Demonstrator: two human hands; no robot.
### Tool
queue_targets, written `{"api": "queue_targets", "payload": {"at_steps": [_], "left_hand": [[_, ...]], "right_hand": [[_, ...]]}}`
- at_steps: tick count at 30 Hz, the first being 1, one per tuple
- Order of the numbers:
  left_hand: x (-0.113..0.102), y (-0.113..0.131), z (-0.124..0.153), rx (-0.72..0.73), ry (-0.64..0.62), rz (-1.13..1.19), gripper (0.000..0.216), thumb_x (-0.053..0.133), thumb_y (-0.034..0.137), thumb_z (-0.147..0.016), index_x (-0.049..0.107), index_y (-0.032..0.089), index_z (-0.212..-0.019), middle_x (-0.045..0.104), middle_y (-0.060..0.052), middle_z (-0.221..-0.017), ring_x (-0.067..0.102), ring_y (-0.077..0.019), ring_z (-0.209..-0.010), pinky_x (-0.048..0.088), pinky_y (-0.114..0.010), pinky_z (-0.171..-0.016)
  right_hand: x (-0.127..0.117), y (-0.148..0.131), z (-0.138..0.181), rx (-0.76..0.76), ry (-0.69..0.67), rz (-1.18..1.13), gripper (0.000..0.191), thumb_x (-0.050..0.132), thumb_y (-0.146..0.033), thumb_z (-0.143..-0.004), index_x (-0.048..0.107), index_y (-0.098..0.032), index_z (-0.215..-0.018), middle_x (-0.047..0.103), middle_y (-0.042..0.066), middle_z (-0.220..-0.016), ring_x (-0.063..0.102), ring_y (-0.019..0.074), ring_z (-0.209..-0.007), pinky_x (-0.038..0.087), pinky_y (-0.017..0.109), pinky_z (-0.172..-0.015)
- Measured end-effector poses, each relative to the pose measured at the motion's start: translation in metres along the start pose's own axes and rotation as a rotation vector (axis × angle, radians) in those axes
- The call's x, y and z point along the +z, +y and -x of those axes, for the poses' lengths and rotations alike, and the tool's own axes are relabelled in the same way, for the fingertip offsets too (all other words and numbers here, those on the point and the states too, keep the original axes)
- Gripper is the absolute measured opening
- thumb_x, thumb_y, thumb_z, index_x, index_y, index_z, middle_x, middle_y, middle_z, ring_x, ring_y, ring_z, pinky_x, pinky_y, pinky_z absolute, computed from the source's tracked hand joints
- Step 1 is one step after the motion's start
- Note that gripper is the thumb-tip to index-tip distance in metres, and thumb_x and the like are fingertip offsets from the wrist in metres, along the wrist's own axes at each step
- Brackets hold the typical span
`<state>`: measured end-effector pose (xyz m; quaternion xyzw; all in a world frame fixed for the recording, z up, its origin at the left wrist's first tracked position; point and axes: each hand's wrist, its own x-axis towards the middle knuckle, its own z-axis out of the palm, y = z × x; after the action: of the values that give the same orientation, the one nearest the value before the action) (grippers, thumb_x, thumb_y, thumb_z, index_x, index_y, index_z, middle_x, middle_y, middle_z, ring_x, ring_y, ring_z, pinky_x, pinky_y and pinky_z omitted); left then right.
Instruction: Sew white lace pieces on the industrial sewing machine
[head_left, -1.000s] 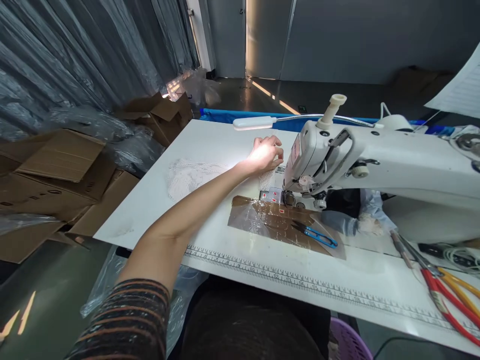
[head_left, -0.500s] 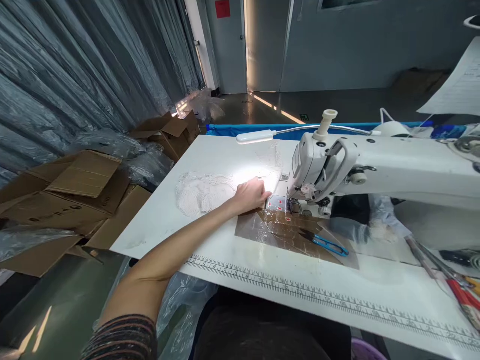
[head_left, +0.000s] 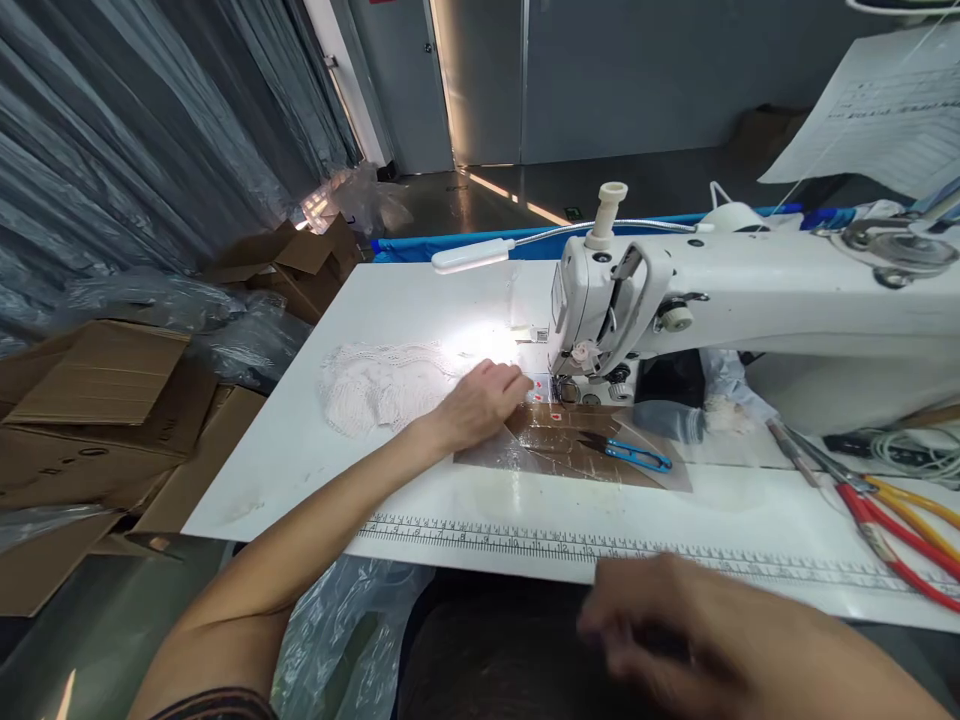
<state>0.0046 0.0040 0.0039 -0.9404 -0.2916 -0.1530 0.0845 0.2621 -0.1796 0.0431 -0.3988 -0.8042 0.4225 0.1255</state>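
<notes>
My left hand [head_left: 484, 402] lies on the white sewing table, just left of the sewing machine's needle area. Its fingers are loosely stretched toward the machine, and no held thing shows in them. A bunched strip of white lace [head_left: 375, 385] spreads to its left, partly washed out by the lamp's glare. Low on the right, my right hand [head_left: 660, 620] hangs over the table's front edge, its fingers curled and smeared by motion. The white sewing machine [head_left: 600, 300] stands beyond both hands. Blue thread snips [head_left: 634, 453] rest on the brown taped sheet [head_left: 540, 440] before it.
A printed ruler [head_left: 487, 540] runs along the front edge. Red-handled scissors [head_left: 870, 520] and yellow-handled ones lie at the right. The lamp [head_left: 472, 255] reaches over the table. Open cardboard boxes [head_left: 105, 400] and plastic wrapping fill the floor at left.
My right hand has come into view at the lower right. My left hand's fingers have loosened from a closed grip. The white strip near the needle has gone from there. The view has turned right.
</notes>
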Motion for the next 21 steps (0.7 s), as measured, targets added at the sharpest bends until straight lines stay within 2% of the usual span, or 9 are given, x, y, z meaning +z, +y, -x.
{"api": "queue_targets", "payload": {"at_steps": [2, 4, 6, 8, 11, 14, 18, 21], "left_hand": [[0.004, 0.007, 0.000, 0.111, -0.089, 0.125, 0.016, 0.041, 0.017, -0.099, 0.057, 0.014, -0.102, 0.065, -0.008, -0.094, 0.057, -0.0176, -0.080, 0.044, -0.033, -0.074], [0.002, 0.008, 0.001, 0.138, -0.120, 0.241, 0.016, 0.048, 0.024, -0.098, 0.057, 0.015, -0.108, 0.066, -0.008, -0.103, 0.060, -0.0183, -0.089, 0.045, -0.034, -0.080], [-0.002, 0.003, 0.002, 0.115, -0.092, 0.316, 0.016, 0.049, 0.025, -0.098, 0.058, 0.015, -0.107, 0.066, -0.008, -0.106, 0.061, -0.0185, -0.093, 0.046, -0.035, -0.082], [-0.005, -0.003, 0.002, 0.053, -0.039, 0.337, 0.017, 0.046, 0.025, -0.099, 0.059, 0.015, -0.103, 0.067, -0.008, -0.105, 0.062, -0.0187, -0.095, 0.047, -0.035, -0.082], [-0.006, -0.009, 0.001, -0.024, -0.005, 0.314, 0.018, 0.044, 0.024, -0.099, 0.060, 0.015, -0.098, 0.068, -0.009, -0.104, 0.063, -0.0188, -0.094, 0.048, -0.036, -0.080], [-0.002, -0.010, -0.003, -0.013, -0.022, 0.301, 0.019, 0.044, 0.023, -0.099, 0.061, 0.015, -0.098, 0.068, -0.008, -0.106, 0.063, -0.0186, -0.095, 0.047, -0.036, -0.081], [0.002, -0.009, -0.008, 0.019, -0.025, 0.305, 0.021, 0.044, 0.023, -0.099, 0.063, 0.015, -0.104, 0.068, -0.009, -0.112, 0.063, -0.0190, -0.100, 0.047, -0.037, -0.085], [0.005, -0.008, -0.013, 0.044, -0.033, 0.304, 0.024, 0.043, 0.023, -0.100, 0.063, 0.015, -0.111, 0.067, -0.009, -0.117, 0.062, -0.0187, -0.101, 0.045, -0.036, -0.085]], "right_hand": [[-0.012, 0.011, -0.028, 0.055, 0.008, -0.024, 0.021, 0.053, -0.034, -0.094, 0.066, -0.027, -0.109, 0.069, 0.002, -0.098, 0.065, 0.0150, -0.088, 0.054, 0.026, -0.077], [-0.022, 0.027, -0.055, 0.055, 0.167, 0.033, 0.023, 0.047, -0.031, -0.096, 0.066, -0.023, -0.106, 0.068, 0.004, -0.097, 0.064, 0.0157, -0.082, 0.052, 0.028, -0.072], [-0.026, 0.042, -0.076, 0.046, 0.340, 0.151, 0.024, 0.045, -0.027, -0.095, 0.064, -0.019, -0.107, 0.067, 0.006, -0.101, 0.064, 0.0178, -0.086, 0.051, 0.031, -0.075], [-0.025, 0.051, -0.092, 0.028, 0.422, 0.286, 0.027, 0.043, -0.024, -0.095, 0.063, -0.017, -0.111, 0.066, 0.009, -0.104, 0.064, 0.0203, -0.089, 0.051, 0.034, -0.078], [-0.017, 0.052, -0.111, 0.007, 0.431, 0.546, 0.033, 0.040, -0.023, -0.095, 0.060, -0.014, -0.119, 0.063, 0.014, -0.106, 0.061, 0.0241, -0.086, 0.049, 0.037, -0.074], [-0.009, 0.047, -0.125, 0.029, 0.439, 0.756, 0.039, 0.041, -0.024, -0.095, 0.053, -0.015, -0.131, 0.059, 0.016, -0.108, 0.058, 0.0267, -0.088, 0.048, 0.039, -0.073], [-0.003, 0.047, -0.129, 0.071, 0.456, 0.794, 0.032, 0.043, -0.024, -0.095, 0.058, -0.014, -0.122, 0.056, 0.016, -0.106, 0.054, 0.0272, -0.095, 0.047, 0.038, -0.078], [0.000, 0.052, -0.121, 0.075, 0.495, 0.773, 0.028, 0.043, -0.024, -0.095, 0.061, -0.015, -0.114, 0.055, 0.015, -0.105, 0.052, 0.0261, -0.093, 0.046, 0.039, -0.080]]}}
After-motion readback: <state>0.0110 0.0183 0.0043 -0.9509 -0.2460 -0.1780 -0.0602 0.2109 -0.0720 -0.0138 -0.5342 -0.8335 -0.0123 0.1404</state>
